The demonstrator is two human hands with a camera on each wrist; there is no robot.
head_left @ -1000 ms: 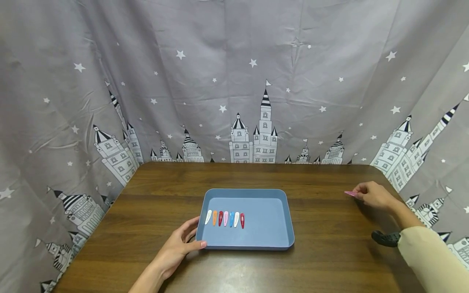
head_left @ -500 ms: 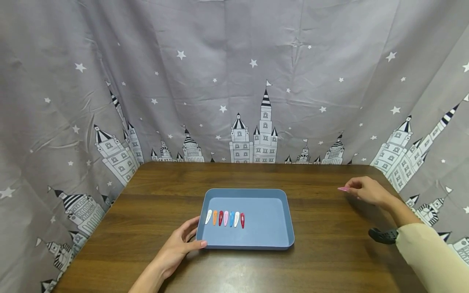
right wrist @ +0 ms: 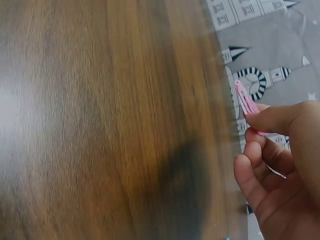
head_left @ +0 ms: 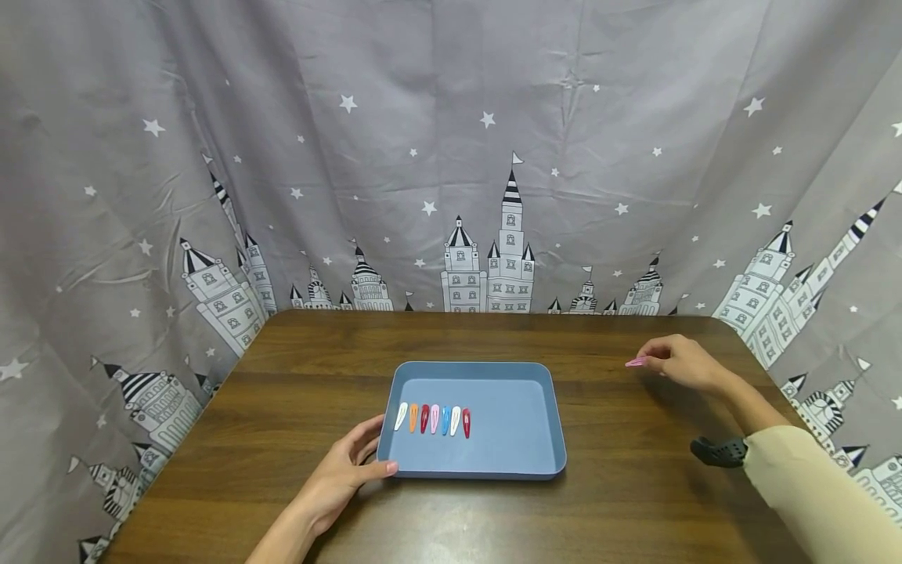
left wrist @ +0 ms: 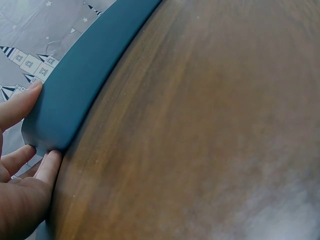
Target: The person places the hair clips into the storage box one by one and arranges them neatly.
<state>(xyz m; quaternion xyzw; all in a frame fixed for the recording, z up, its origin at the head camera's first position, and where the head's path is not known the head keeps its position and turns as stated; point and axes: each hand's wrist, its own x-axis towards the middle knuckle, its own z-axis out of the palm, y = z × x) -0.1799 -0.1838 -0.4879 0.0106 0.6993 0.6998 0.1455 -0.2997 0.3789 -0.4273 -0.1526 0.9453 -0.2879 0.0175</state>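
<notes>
A pink snap hair clip (right wrist: 246, 100) is pinched between the thumb and index finger of my right hand (head_left: 687, 363), above the right side of the table. In the right wrist view its narrow tip points away from the fingers. My left hand (head_left: 345, 470) holds the near left corner of a blue-grey tray (head_left: 493, 475), thumb at the rim and fingers against the outer wall (left wrist: 75, 85). Inside the tray's left half lies a row of several snap hair clips, including an orange clip (head_left: 413, 418), a blue clip (head_left: 445, 421) and, at the right end, a red clip (head_left: 467, 423).
The brown wooden table (head_left: 599, 501) carries the tray at its middle. A grey curtain (head_left: 395, 157) printed with castles and stars hangs behind and at both sides. A black strap (head_left: 719, 452) sticks out by the right wrist.
My right hand has moved left with the pink hair clip, toward the tray. The left hand, the tray and the row of clips have stayed in place.
</notes>
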